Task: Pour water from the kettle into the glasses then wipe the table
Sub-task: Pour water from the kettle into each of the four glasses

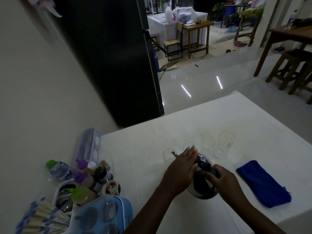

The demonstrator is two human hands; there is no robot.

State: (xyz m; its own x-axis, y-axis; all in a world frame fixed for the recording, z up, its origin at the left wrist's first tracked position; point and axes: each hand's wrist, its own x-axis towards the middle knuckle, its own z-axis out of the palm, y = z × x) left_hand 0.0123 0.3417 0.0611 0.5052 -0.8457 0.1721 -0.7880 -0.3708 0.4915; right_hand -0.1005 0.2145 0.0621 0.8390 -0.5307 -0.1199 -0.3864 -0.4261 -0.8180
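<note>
A steel kettle (201, 191) with a black handle tilts to the left over the white table (152, 135), its spout at the rim of the leftmost glass (166, 157). My right hand (222, 181) grips the kettle's black handle. My left hand (181, 169) lies flat on the kettle's lid, fingers stretched out. Three more clear glasses stand in a row to the right: one (186, 146) just behind my left fingers, one (208, 143) further right, and a tall one (224, 143). A folded blue cloth (263, 183) lies on the table right of the kettle.
At the table's left stand a plastic water bottle (58, 169), a clear container (88, 146), sauce bottles (94, 173) and a blue rack (101, 215). A black fridge (109, 56) rises beyond the table's far edge. Wooden stools (290, 68) stand far right.
</note>
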